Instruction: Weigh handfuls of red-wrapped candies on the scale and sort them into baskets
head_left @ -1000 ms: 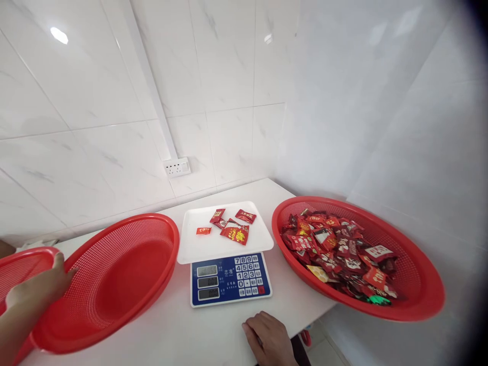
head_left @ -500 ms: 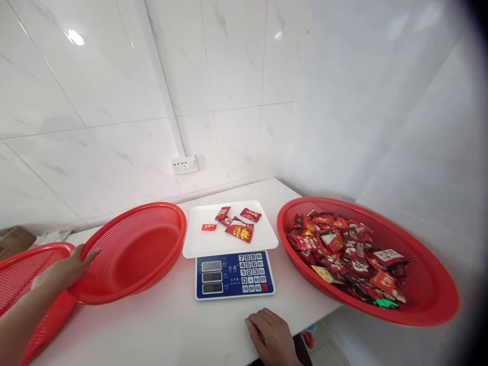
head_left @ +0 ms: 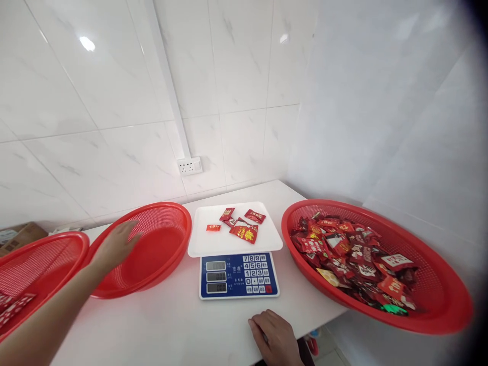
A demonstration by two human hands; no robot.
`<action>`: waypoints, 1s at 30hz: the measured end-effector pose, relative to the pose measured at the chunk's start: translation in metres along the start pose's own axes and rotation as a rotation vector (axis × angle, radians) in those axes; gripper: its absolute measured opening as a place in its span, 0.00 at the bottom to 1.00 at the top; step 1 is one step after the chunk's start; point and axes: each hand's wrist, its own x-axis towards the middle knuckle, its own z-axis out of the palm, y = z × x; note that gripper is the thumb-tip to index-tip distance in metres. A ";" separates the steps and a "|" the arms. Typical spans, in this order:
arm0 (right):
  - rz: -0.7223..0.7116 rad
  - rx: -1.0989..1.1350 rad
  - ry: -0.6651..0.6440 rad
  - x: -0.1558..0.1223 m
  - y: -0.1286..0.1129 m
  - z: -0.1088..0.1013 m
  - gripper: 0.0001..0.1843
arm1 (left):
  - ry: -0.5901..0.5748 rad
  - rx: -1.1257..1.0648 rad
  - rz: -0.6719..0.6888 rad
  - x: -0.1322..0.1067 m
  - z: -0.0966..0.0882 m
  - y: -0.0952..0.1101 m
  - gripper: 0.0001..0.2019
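Note:
My left hand point(head_left: 115, 245) reaches over the near-left rim of an empty red mesh basket point(head_left: 163, 239), fingers stretched out and apart, resting on or just above the rim. My right hand point(head_left: 275, 336) lies on the white table at the front edge, fingers curled, nothing visible in it. Between the baskets stands a blue digital scale point(head_left: 238, 274) with a white tray point(head_left: 267, 241) holding several red snack packets point(head_left: 244, 233). A large red basket point(head_left: 438, 315) at the right is full of red and dark wrapped packets point(head_left: 351, 254).
A third red basket point(head_left: 46, 254) sits at the far left with a few packets in its near corner. A cardboard box point(head_left: 21, 235) lies behind it. A wall socket point(head_left: 189, 165) is mounted on the tiled wall. The right basket overhangs the table edge.
The empty basket has shifted right and back, coming off the far-left basket. My left hand moved from its outer left rim to over its near rim. The right hand barely moved.

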 end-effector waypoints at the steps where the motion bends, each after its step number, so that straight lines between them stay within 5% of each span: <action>1: 0.001 -0.001 0.002 0.000 0.000 0.000 0.15 | -0.010 -0.012 0.042 0.009 0.007 0.023 0.27; 5: 0.011 -0.006 -0.008 0.001 -0.002 -0.002 0.15 | -0.137 -0.055 0.325 0.038 0.045 0.105 0.19; 9: 0.007 -0.005 0.018 0.001 -0.001 -0.001 0.15 | -0.191 -0.068 0.428 0.055 0.071 0.154 0.19; 13: -0.013 -0.009 0.021 -0.004 0.004 0.002 0.13 | -0.141 -0.064 0.376 0.056 0.063 0.157 0.19; 18: -0.043 -0.033 -0.010 -0.010 0.010 0.008 0.11 | -0.017 -0.021 0.167 0.044 0.027 0.103 0.20; 22: -0.081 -0.060 -0.012 -0.013 0.016 0.015 0.10 | -0.071 -0.035 0.148 0.040 0.018 0.081 0.22; 25: -0.091 -0.076 -0.009 -0.013 0.019 0.018 0.10 | -0.137 -0.102 0.251 0.047 0.031 0.112 0.21; 30: -0.063 -0.063 -0.018 -0.013 0.017 0.016 0.11 | -0.171 -0.164 0.370 0.079 0.063 0.196 0.20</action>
